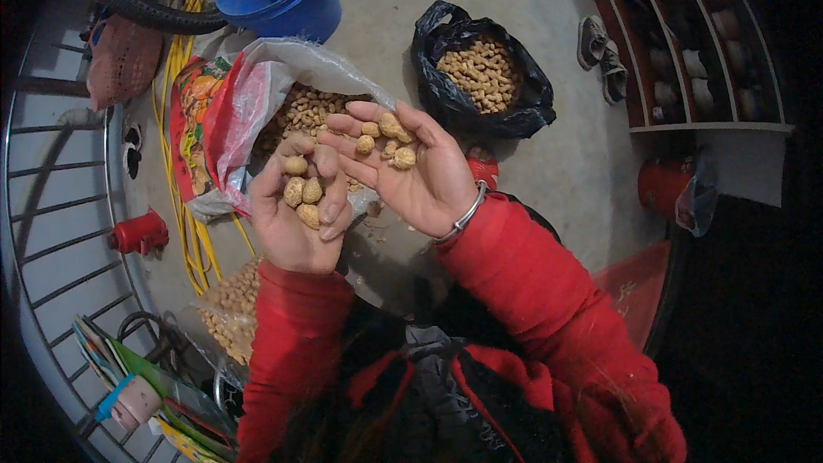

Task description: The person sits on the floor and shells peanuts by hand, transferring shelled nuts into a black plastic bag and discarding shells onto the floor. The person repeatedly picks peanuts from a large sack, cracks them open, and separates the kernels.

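Side by side, both palms face up over a woven sack (261, 64) that lies on its side with its mouth spilling into view a heap of unshelled peanuts (304, 111). My left hand (296, 236) cups several peanuts (294, 192), its fingers curled around them. On the flat palm of my right hand (433, 180) rest several more peanuts (394, 127), carried there with the fingers stretched out to the left. The fingertips of the two hands lie close together or touching; I cannot tell which. A metal bangle (464, 216) circles my right wrist.
A black plastic bag (437, 26) of peanuts stands ahead right. A clear bag of peanuts (233, 302) sits beside my left forearm. Farther out are a blue bucket (287, 0), yellow cable (163, 137), a red jack-like object (140, 231), metal railings (64, 236), shoes (600, 51) and a shoe rack (707, 129).
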Motion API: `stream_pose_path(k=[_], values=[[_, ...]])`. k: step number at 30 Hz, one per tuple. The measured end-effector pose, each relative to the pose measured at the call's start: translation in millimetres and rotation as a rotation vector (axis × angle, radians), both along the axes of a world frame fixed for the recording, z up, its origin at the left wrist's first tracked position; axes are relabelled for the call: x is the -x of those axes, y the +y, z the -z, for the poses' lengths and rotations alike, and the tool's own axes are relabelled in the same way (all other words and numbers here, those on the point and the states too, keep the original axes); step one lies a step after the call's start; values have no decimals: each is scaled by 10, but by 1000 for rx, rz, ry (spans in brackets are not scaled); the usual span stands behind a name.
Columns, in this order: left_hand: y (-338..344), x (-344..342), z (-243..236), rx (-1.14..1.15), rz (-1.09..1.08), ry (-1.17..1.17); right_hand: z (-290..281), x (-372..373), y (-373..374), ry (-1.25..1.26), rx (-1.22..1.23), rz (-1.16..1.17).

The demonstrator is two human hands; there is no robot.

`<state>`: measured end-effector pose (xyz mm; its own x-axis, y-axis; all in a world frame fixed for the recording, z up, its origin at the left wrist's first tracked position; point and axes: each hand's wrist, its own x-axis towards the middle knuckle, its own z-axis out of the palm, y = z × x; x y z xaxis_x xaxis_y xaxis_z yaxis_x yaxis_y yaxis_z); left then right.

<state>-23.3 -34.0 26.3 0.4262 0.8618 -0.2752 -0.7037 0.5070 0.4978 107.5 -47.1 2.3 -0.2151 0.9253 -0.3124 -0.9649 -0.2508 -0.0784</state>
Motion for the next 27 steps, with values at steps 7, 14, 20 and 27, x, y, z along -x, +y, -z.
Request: stream_pose_path(k=[7, 14, 20, 27], values=[[41, 88, 182, 20, -59, 218, 15, -20, 32, -57, 41, 55], [140, 67, 280, 72, -28, 447, 43, -348, -110, -190, 104, 88], [339, 9, 937, 137, 202, 983, -142, -642, -346, -112, 31, 113], [592, -640, 1592, -469, 401, 1060, -266, -1003, -634, -51, -35, 222]])
